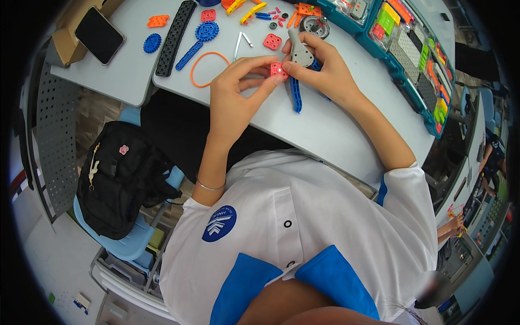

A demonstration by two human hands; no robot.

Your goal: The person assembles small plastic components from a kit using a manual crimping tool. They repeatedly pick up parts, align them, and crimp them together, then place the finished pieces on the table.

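Observation:
Over the front of the white table, my left hand (pixel 234 89) pinches a small red square connector block (pixel 278 70) between thumb and fingertips. My right hand (pixel 335 76) is closed around a grey plastic housing (pixel 301 53) with blue building beams attached. One blue beam (pixel 296 93) sticks out below it toward me. The tip of my right thumb meets the edge of the red block. Whether the block is joined to the grey housing cannot be made out. Just beyond my hands lies another red square connector plate (pixel 272 41).
A black tread strip (pixel 175 38), blue gear (pixel 207 31), orange band (pixel 209 69) and grey-rimmed wheel (pixel 315 27) lie beyond my hands. A teal parts case (pixel 398 73) stands right. At the left are a phone (pixel 99 34) on a box and a black backpack (pixel 116 181) on a chair.

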